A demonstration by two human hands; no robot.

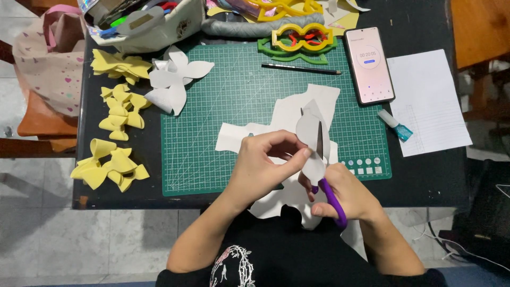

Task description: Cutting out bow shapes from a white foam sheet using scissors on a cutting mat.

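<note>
Scissors (325,175) with purple handles sit gripped in the right hand (342,194), blades upright through a grey foam piece (311,143) pinched by the left hand (265,165) over the green mat (234,106).

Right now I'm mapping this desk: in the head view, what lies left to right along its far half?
Pink-patterned bag → yellow foam bows → white foam petals → black pencil → smartphone → small glue tube → lined white paper.
</note>
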